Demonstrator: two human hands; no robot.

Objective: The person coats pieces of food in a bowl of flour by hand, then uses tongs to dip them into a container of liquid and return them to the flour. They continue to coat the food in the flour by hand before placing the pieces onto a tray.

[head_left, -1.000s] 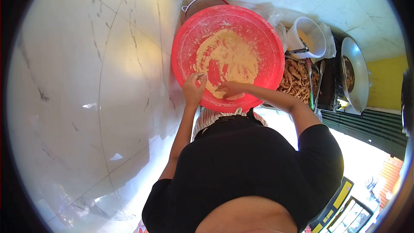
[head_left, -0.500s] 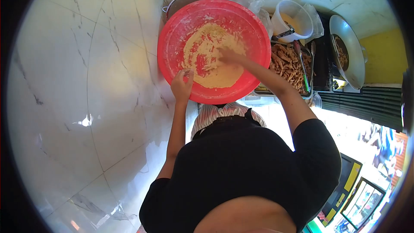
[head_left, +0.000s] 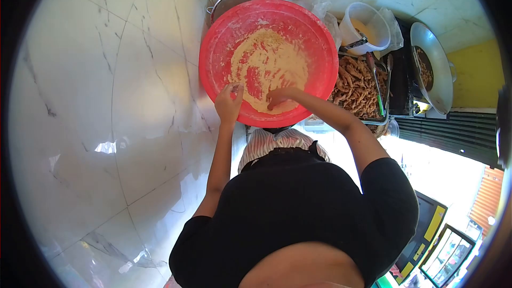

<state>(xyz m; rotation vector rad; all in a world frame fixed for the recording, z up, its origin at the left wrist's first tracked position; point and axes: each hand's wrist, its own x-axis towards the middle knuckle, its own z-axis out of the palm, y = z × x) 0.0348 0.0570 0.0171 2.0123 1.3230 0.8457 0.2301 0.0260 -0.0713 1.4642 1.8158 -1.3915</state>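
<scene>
A wide red basin (head_left: pixel 216 48) holds pale yellow flour (head_left: pixel 266 48), spread over its bottom with streaks of red showing through. My right hand (head_left: pixel 280 97) is down in the flour near the basin's near side, its fingers curled and their tips partly hidden. At the lower left rim is my left hand (head_left: pixel 229 104), with its fingers bent over the edge; whether they grip the rim or something small is not clear.
Right of the basin, a tray of brown fried strips (head_left: pixel 354 88) holds tongs (head_left: pixel 376 82). Behind it stands a white plastic bucket (head_left: pixel 368 26) beside plastic bags. A large metal wok (head_left: pixel 440 69) is farther right. Tiled wall (head_left: pixel 80 117) lies to the left.
My right hand has moved from the middle of the flour toward the basin's near side. The flour is spread differently. My left hand stays at the rim.
</scene>
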